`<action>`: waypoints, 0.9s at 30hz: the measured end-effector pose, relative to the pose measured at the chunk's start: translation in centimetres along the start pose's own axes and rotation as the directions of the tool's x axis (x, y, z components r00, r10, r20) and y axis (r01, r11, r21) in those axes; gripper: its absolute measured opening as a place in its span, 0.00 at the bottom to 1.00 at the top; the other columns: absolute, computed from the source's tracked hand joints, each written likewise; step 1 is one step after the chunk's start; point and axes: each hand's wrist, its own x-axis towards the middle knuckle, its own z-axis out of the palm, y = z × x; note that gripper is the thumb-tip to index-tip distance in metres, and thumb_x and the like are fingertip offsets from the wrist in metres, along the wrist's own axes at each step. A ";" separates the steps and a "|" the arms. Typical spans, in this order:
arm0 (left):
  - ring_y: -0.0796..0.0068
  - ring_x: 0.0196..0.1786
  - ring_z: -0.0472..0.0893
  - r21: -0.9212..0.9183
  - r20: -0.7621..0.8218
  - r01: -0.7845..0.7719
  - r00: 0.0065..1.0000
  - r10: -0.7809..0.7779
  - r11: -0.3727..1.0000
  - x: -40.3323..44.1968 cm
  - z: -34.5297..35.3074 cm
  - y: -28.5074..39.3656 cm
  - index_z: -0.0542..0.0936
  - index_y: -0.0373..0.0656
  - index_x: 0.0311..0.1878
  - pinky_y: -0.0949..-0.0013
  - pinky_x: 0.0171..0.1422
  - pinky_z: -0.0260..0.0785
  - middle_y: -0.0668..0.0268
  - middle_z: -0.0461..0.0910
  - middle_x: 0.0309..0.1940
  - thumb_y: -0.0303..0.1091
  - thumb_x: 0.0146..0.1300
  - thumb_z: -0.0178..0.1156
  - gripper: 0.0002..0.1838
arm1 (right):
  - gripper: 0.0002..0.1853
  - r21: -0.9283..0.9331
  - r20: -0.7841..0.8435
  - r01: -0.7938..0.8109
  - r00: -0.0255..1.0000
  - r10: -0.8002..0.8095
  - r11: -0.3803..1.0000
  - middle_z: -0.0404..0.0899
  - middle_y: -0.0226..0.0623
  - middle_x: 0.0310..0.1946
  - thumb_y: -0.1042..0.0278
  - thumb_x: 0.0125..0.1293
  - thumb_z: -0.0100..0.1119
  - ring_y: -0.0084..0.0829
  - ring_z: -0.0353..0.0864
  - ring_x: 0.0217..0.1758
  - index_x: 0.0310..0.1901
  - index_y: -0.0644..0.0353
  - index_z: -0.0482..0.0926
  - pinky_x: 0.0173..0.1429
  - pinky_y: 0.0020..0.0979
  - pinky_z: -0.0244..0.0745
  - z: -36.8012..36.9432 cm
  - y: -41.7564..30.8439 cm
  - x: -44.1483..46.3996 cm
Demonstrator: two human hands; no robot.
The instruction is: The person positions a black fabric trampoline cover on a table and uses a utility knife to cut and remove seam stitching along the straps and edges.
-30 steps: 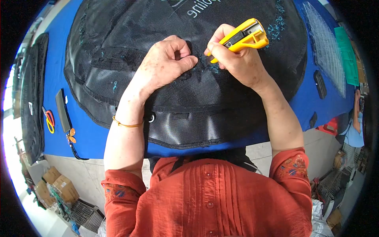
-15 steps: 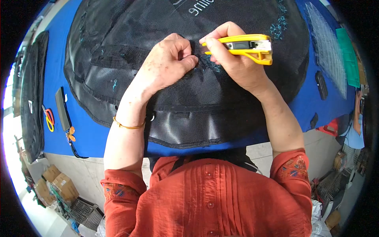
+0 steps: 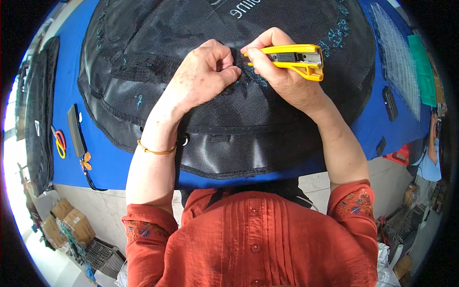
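A large round black mesh fabric piece [image 3: 229, 105] lies spread before me, with white lettering near its top and tufts of teal thread. My left hand [image 3: 206, 74] rests on it, thumb and curled fingers pinched together at the fabric; whatever is between the fingertips is hidden. Just to its right, my right hand [image 3: 282, 67] grips a yellow utility knife [image 3: 299, 49] like a pen. The knife's front end points left and down toward the fabric beside my left fingers. Its blade tip is too small to make out. Loose teal thread ends lie just below it.
Scissors with red and yellow handles [image 3: 60, 144] and a dark flat bar [image 3: 75, 130] lie left on the blue table [image 3: 107, 165]. A black oblong object [image 3: 389, 103], a clear ribbed sheet [image 3: 397, 62] and a green tray [image 3: 421, 71] are right. Another person's arm [image 3: 432, 138] shows far right.
The rear end of the utility knife has shifted slightly left and down as my right hand tilted. The fabric's lettering appears slightly moved. My left hand is almost still.
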 end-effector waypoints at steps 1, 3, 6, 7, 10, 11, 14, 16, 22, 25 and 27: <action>0.79 0.35 0.74 0.001 0.001 0.000 1.000 0.000 1.000 0.0 0.0 0.0 0.79 0.39 0.33 0.70 0.40 0.68 0.68 0.76 0.34 0.34 0.62 0.73 0.12 | 0.11 0.001 -0.001 -0.001 1.000 0.001 1.000 0.77 0.31 0.43 0.75 0.66 0.68 0.29 0.83 0.44 0.47 0.54 0.78 0.44 0.27 0.83 0.0 0.2 0.0; 0.79 0.35 0.74 0.024 -0.012 -0.022 1.000 0.022 0.999 0.0 0.0 0.0 0.79 0.39 0.33 0.71 0.40 0.68 0.68 0.76 0.34 0.34 0.62 0.73 0.12 | 0.09 -0.349 -0.024 0.286 0.949 -0.314 0.892 0.77 0.31 0.42 0.73 0.66 0.68 0.29 0.83 0.43 0.45 0.54 0.78 0.44 0.27 0.83 0.2 1.0 0.0; 0.80 0.35 0.74 0.011 -0.012 -0.007 1.000 0.007 1.000 0.0 0.1 -0.1 0.79 0.40 0.34 0.71 0.39 0.68 0.69 0.76 0.33 0.34 0.62 0.73 0.12 | 0.08 -0.384 -0.009 0.311 0.940 -0.340 0.869 0.77 0.30 0.42 0.73 0.66 0.67 0.28 0.83 0.44 0.44 0.55 0.78 0.45 0.28 0.82 0.1 1.2 0.1; 0.80 0.35 0.74 0.011 -0.011 -0.007 1.000 0.007 1.000 0.0 0.1 -0.1 0.79 0.40 0.34 0.71 0.39 0.68 0.69 0.76 0.33 0.34 0.62 0.73 0.12 | 0.08 -0.384 -0.010 0.310 0.940 -0.340 0.870 0.77 0.30 0.42 0.73 0.66 0.67 0.28 0.83 0.44 0.44 0.55 0.78 0.45 0.28 0.82 0.0 1.2 0.1; 0.81 0.34 0.74 0.023 -0.013 0.016 1.000 -0.016 1.000 0.0 0.1 0.1 0.79 0.40 0.34 0.72 0.38 0.68 0.70 0.76 0.33 0.34 0.62 0.73 0.11 | 0.08 -0.262 0.001 0.250 0.966 -0.258 0.932 0.77 0.31 0.42 0.73 0.67 0.67 0.29 0.82 0.44 0.44 0.55 0.78 0.46 0.28 0.81 -0.1 1.2 0.1; 0.81 0.34 0.74 0.023 -0.016 0.013 1.000 -0.013 1.000 0.0 0.1 0.1 0.80 0.40 0.34 0.72 0.38 0.68 0.70 0.76 0.32 0.34 0.62 0.73 0.11 | 0.07 -0.291 -0.008 0.277 0.956 -0.292 0.916 0.77 0.31 0.42 0.73 0.67 0.66 0.30 0.82 0.44 0.44 0.55 0.78 0.46 0.29 0.81 0.0 1.3 0.1; 0.81 0.34 0.74 0.023 -0.020 0.010 1.000 -0.009 1.000 0.0 0.0 0.2 0.80 0.39 0.34 0.72 0.38 0.68 0.70 0.76 0.32 0.34 0.62 0.73 0.11 | 0.07 -0.235 -0.021 0.235 0.969 -0.247 0.943 0.76 0.32 0.43 0.72 0.67 0.66 0.31 0.82 0.45 0.44 0.56 0.78 0.46 0.30 0.81 -0.1 0.9 0.0; 0.81 0.34 0.74 0.023 -0.021 0.010 1.000 -0.009 1.000 0.0 0.0 0.2 0.80 0.39 0.34 0.72 0.39 0.68 0.70 0.76 0.32 0.34 0.62 0.73 0.11 | 0.07 -0.148 -0.018 0.163 0.986 -0.167 0.976 0.76 0.33 0.43 0.72 0.67 0.65 0.31 0.82 0.45 0.44 0.56 0.78 0.46 0.31 0.80 -0.2 0.7 0.0; 0.82 0.35 0.75 0.043 -0.020 0.017 1.000 -0.016 0.999 0.0 0.1 0.2 0.80 0.39 0.34 0.72 0.39 0.68 0.70 0.76 0.32 0.34 0.62 0.73 0.11 | 0.05 -0.238 0.011 0.231 0.972 -0.235 0.943 0.75 0.34 0.43 0.72 0.69 0.64 0.32 0.81 0.44 0.42 0.56 0.77 0.48 0.32 0.80 -0.6 0.3 0.2; 0.82 0.35 0.75 0.006 -0.014 0.038 0.999 -0.038 0.999 0.0 0.1 0.2 0.80 0.39 0.34 0.73 0.40 0.68 0.71 0.76 0.32 0.34 0.62 0.73 0.11 | 0.05 -0.019 0.005 0.035 0.999 -0.035 0.999 0.76 0.35 0.42 0.73 0.70 0.62 0.34 0.81 0.44 0.42 0.60 0.76 0.48 0.33 0.80 -0.6 -0.3 -0.1; 0.82 0.34 0.74 0.033 -0.012 0.064 0.998 -0.063 0.997 0.0 0.0 0.5 0.80 0.40 0.35 0.73 0.39 0.67 0.71 0.76 0.32 0.34 0.63 0.73 0.11 | 0.05 -0.153 0.042 0.144 0.989 -0.140 0.978 0.76 0.35 0.42 0.73 0.70 0.62 0.34 0.82 0.44 0.43 0.60 0.76 0.47 0.33 0.81 -0.7 0.2 0.0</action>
